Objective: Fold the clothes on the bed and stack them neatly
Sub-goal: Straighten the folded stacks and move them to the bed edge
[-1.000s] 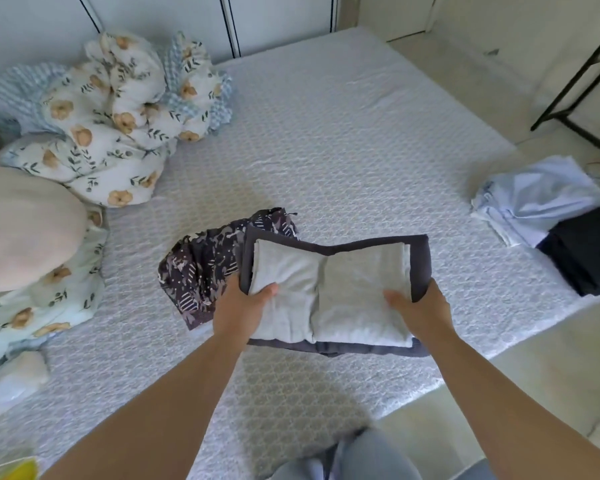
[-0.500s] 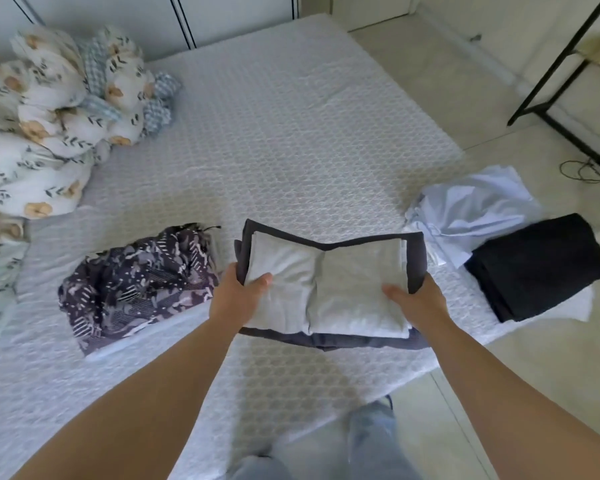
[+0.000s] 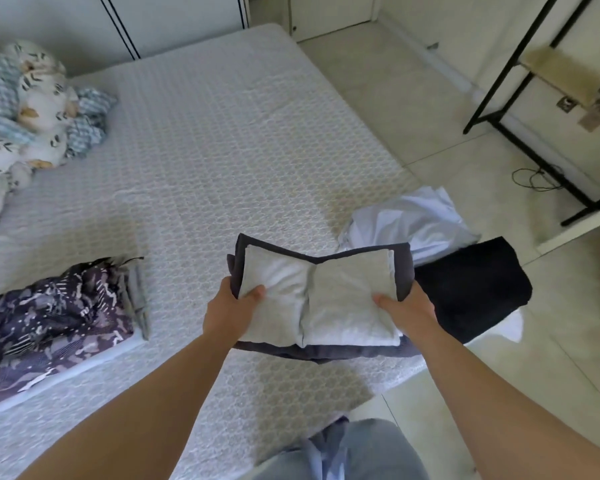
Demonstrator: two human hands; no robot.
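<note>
I hold a small stack of folded clothes [image 3: 326, 299] above the bed's near right part: a light grey piece on top, a dark grey piece under it. My left hand [image 3: 227, 311] grips its left end, thumb on top. At its right end, my right hand [image 3: 407, 311] grips the same way. Right of the stack, a folded black garment [image 3: 475, 289] lies on a loose pale blue garment [image 3: 413, 220] at the bed's right corner. A folded dark patterned garment [image 3: 49, 317] lies on the bed at the left.
The white textured bed [image 3: 205, 161] fills most of the view. A bundled floral and checked duvet [image 3: 28, 109] sits at the far left. A black metal frame [image 3: 520, 109] and a cable stand on the tiled floor at the right. My legs show at the bottom.
My hands have carried the grey stack to the right, away from the patterned garment and up to the black and pale blue garments. The view has swung right with it.
</note>
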